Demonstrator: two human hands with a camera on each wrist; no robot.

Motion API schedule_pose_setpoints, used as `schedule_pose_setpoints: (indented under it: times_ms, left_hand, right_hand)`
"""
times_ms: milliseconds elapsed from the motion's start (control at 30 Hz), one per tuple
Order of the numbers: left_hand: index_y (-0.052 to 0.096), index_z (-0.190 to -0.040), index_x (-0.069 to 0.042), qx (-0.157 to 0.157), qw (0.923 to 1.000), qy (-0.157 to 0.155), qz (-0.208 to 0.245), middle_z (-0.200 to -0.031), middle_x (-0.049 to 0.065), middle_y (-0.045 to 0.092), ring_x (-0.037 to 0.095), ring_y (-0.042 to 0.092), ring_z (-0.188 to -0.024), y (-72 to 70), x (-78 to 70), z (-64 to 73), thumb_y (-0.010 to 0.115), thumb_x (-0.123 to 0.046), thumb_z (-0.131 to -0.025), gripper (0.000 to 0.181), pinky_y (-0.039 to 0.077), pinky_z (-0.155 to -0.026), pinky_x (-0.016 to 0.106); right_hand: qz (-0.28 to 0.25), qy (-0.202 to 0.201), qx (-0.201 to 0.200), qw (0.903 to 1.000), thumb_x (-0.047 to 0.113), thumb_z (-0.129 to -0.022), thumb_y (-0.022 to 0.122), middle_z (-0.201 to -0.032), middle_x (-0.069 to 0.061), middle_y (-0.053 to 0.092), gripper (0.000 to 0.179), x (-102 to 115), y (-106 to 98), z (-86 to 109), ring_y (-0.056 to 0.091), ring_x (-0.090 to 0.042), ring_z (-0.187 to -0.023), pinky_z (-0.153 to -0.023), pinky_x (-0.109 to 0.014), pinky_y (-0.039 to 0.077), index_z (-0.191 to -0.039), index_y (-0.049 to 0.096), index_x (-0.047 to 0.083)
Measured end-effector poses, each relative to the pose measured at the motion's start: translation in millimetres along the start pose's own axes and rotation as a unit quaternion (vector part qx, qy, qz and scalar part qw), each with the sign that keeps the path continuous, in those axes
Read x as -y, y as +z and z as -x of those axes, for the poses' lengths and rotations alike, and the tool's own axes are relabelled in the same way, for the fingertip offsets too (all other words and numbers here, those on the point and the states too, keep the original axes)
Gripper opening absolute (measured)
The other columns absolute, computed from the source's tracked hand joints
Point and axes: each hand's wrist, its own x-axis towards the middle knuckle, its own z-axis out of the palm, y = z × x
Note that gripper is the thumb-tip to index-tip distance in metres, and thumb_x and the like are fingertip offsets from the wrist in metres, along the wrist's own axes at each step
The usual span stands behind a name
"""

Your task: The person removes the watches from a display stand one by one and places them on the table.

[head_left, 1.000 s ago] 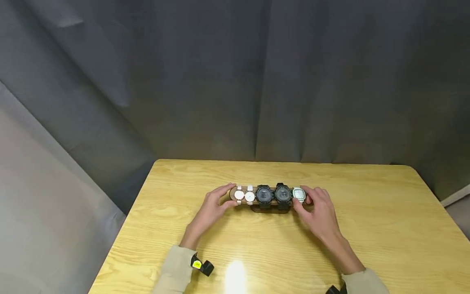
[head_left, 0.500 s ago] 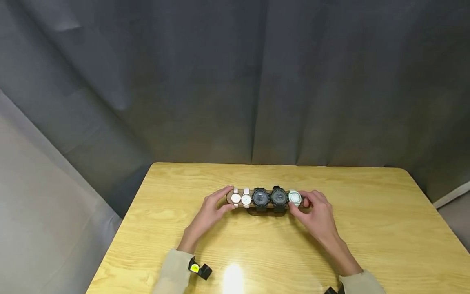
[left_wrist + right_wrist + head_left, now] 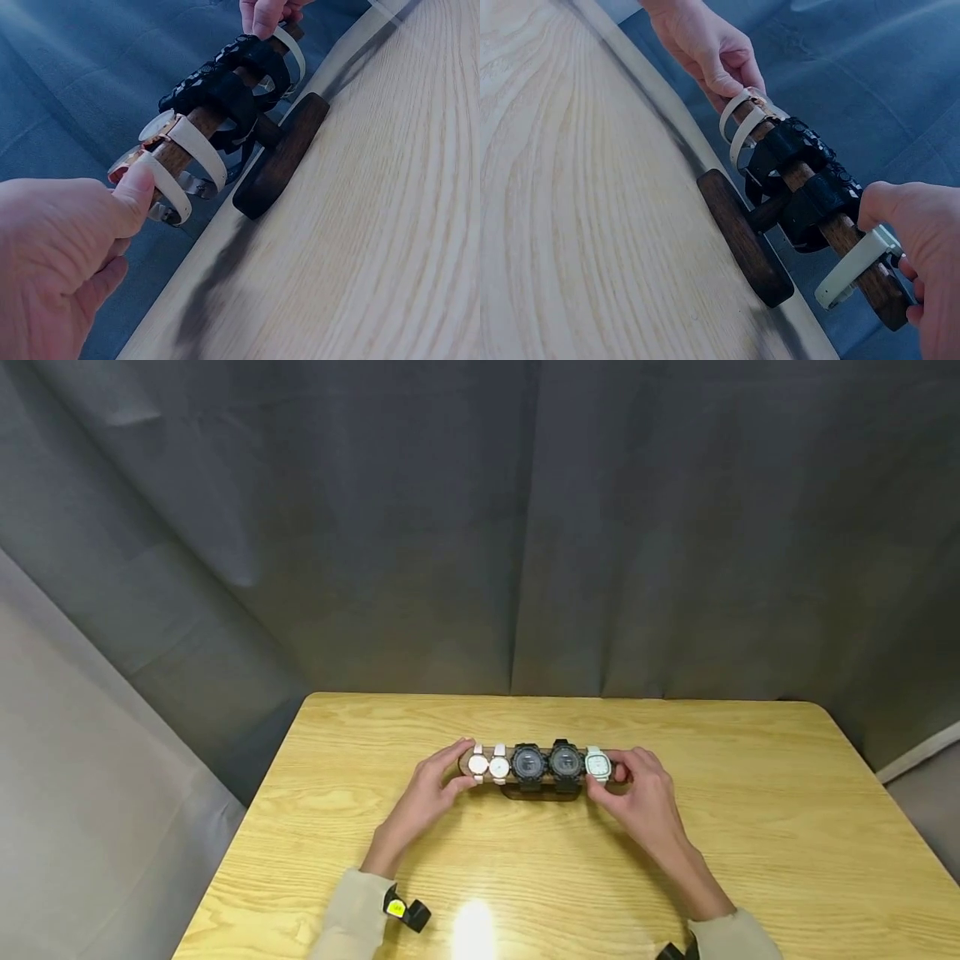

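A dark wooden watch stand [image 3: 744, 240], a bar on a short post and flat base, bears several watches in a row. My left hand [image 3: 426, 793] grips the bar's left end, thumb on the near side beside the outermost white-strapped watch [image 3: 477, 765]. Another white-strapped watch [image 3: 498, 767] follows, then two chunky black watches [image 3: 529, 763]. At the right end, my right hand [image 3: 647, 802] pinches a pale mint watch [image 3: 597, 764] between thumb and fingers. Its strap [image 3: 851, 268] loops round the bar. Some right fingertips are hidden behind the watch and bar.
The stand is on a light wood-grain table [image 3: 375, 727]. Dark grey curtain [image 3: 405, 527] hangs behind the table, and a paler grey cloth [image 3: 90, 777] is at the left. A bright light reflection lies on the tabletop in front.
The mint watch has turned slightly under my right hand, showing its face more fully. My left hand keeps its hold. The whole scene has shifted a little left and down in the head view.
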Motion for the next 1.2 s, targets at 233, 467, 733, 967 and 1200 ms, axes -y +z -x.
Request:
schedule_pose_setpoints:
  times_ms: [233,467,733,967,1200]
  left_hand:
    - [0.052,-0.154,-0.016,-0.009,0.9999,-0.009,-0.009,-0.16,0.014,0.047,0.026,0.04,-0.151,-0.1,2.8,1.6,0.073,-0.015,-0.097,0.061,0.032,-0.124,0.041]
    - [0.053,-0.153,-0.015,-0.02,0.9997,0.003,-0.013,-0.158,0.015,0.049,0.027,0.041,-0.15,-0.3,3.2,3.0,0.073,-0.015,-0.097,0.06,0.034,-0.123,0.044]
    - [0.053,-0.153,-0.015,-0.022,0.9997,0.003,-0.009,-0.158,0.013,0.049,0.027,0.042,-0.15,-0.1,1.4,1.6,0.074,-0.015,-0.096,0.061,0.033,-0.123,0.043]
    - [0.053,-0.153,-0.015,-0.02,0.9998,0.001,-0.009,-0.159,0.011,0.049,0.026,0.042,-0.15,0.9,0.1,-0.5,0.075,-0.015,-0.096,0.061,0.033,-0.123,0.041]
    - [0.053,-0.153,-0.015,-0.022,0.9997,0.001,-0.014,-0.158,0.01,0.049,0.025,0.042,-0.149,-0.1,-1.4,-0.5,0.075,-0.013,-0.095,0.062,0.034,-0.122,0.039]
  right_hand:
    - [-0.006,-0.001,0.008,0.9999,0.01,-0.074,0.091,-0.074,-0.006,0.054,0.028,-2.3,3.2,-0.3,0.046,-0.016,-0.075,-0.065,-0.018,0.034,-0.093,0.072,0.002]
    - [-0.011,-0.009,0.016,0.9998,0.01,-0.075,0.091,-0.073,-0.004,0.053,0.027,-2.9,2.5,-2.9,0.046,-0.015,-0.074,-0.065,-0.017,0.034,-0.093,0.073,0.003]
    - [-0.002,-0.009,0.009,0.9999,0.011,-0.074,0.09,-0.071,-0.006,0.054,0.027,-2.6,0.5,-3.6,0.046,-0.015,-0.073,-0.063,-0.016,0.034,-0.093,0.074,0.002]
    - [0.01,-0.002,0.011,0.9999,0.012,-0.075,0.091,-0.072,-0.008,0.054,0.027,-2.5,-1.5,-4.3,0.046,-0.017,-0.075,-0.063,-0.019,0.033,-0.094,0.074,0.002]
    - [0.032,0.004,0.012,0.9994,0.018,-0.077,0.092,-0.072,-0.006,0.053,0.029,1.2,-2.2,-5.9,0.045,-0.018,-0.075,-0.065,-0.027,0.034,-0.093,0.073,0.002]
